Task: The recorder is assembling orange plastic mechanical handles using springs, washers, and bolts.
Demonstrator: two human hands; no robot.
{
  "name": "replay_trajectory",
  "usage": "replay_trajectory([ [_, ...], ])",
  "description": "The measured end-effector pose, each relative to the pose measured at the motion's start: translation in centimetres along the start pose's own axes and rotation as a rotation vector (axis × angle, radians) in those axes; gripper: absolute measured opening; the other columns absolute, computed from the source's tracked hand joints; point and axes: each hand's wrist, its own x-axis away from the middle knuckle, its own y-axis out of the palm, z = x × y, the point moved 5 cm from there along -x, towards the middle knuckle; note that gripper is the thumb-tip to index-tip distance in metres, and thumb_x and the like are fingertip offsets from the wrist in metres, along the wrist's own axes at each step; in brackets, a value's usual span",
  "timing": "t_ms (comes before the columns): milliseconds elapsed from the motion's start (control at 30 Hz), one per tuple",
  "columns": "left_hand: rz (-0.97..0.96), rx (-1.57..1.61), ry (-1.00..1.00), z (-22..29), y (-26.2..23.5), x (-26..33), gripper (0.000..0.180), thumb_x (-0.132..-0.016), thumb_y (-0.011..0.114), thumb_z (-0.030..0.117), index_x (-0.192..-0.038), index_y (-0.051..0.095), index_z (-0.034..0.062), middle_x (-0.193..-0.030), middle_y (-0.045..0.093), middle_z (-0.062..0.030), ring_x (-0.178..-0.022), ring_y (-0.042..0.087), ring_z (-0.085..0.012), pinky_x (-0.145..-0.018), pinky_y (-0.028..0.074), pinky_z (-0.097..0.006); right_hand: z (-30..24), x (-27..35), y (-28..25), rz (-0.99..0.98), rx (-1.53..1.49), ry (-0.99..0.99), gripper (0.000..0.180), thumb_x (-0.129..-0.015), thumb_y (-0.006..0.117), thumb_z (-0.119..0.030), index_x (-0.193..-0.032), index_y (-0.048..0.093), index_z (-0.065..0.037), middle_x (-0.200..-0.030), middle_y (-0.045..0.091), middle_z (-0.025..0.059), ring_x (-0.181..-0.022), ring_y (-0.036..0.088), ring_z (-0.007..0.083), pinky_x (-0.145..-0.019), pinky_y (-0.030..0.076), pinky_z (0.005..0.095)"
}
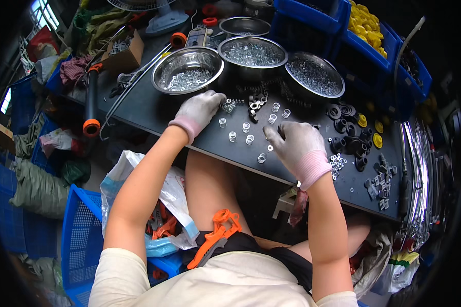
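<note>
Left grip (198, 111) rests just beside shiny, silvery, open-coiled springs (230, 107).

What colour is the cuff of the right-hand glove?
The right glove's cuff is pink, clearest in the head view.

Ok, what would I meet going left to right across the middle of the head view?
Black tube with orange ends → left gloved hand → small springs between the hands → right gloved hand → yellow round caps → long shiny strips.
</note>
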Motion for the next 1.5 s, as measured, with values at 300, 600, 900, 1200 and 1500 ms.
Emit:
replay_trajectory([
  [300, 0.078, 0.230, -0.167, 1.4, -3.8, 0.1, 0.020, -0.088, 0.061, 0.015, -0.103, 0.060, 0.0026, -0.090, 0.068, -0.0177, -0.086, 0.067, -0.0332, -0.077, 0.053, -0.040, 0.6, -0.8, -1.0, 0.298, -0.513, -0.069, 0.032, -0.093, 0.055, -0.033, -0.090, 0.069, -0.005, -0.080, 0.069, 0.0177, -0.079, 0.069, 0.0343, -0.072, 0.053, 0.0402],
  [600, -0.008, 0.633, -0.016, 6.7, -6.7, -1.3, 0.026, -0.088, 0.066, 0.011, -0.109, 0.061, -0.0017, -0.091, 0.069, -0.0119, -0.081, 0.065, -0.0149, -0.076, 0.052, -0.028, -0.8, -4.8, 1.1, 0.399, -1.229, -0.349, 0.023, -0.091, 0.064, -0.021, -0.098, 0.064, 0.001, -0.073, 0.067, 0.0094, -0.063, 0.062, 0.0185, -0.066, 0.051, 0.0298],
  [900, -0.393, -0.015, -0.158, 2.3, -0.3, -4.2, 0.029, -0.082, 0.065, 0.007, -0.111, 0.065, 0.0059, -0.098, 0.069, -0.0175, -0.094, 0.066, -0.0340, -0.086, 0.051, -0.041, 3.1, -6.3, 1.5, 0.321, -0.314, -0.159, 0.019, -0.084, 0.068, -0.020, -0.100, 0.069, -0.010, -0.092, 0.070, 0.0127, -0.091, 0.067, 0.0304, -0.084, 0.051, 0.0399],
  [1200, -0.330, -0.012, 0.075, 2.3, -0.9, -3.5, 0.030, -0.079, 0.062, -0.001, -0.108, 0.066, 0.0028, -0.103, 0.065, -0.0155, -0.101, 0.062, -0.0315, -0.090, 0.050, -0.036, 4.7, -6.2, 0.8, 0.214, -0.097, -0.048, 0.020, -0.083, 0.070, -0.020, -0.102, 0.072, -0.016, -0.104, 0.070, 0.0111, -0.098, 0.066, 0.0272, -0.087, 0.052, 0.0381],
  [1500, -0.202, 0.959, -0.123, 4.4, -3.7, -2.1, 0.036, -0.091, 0.053, 0.005, -0.127, 0.056, -0.0003, -0.110, 0.060, -0.0053, -0.101, 0.054, -0.0105, -0.091, 0.044, -0.025, 2.2, -5.2, -0.6, 0.446, -0.651, -0.164, 0.025, -0.093, 0.059, -0.029, -0.105, 0.070, -0.009, -0.089, 0.069, 0.0158, -0.080, 0.068, 0.0253, -0.073, 0.053, 0.0355],
])
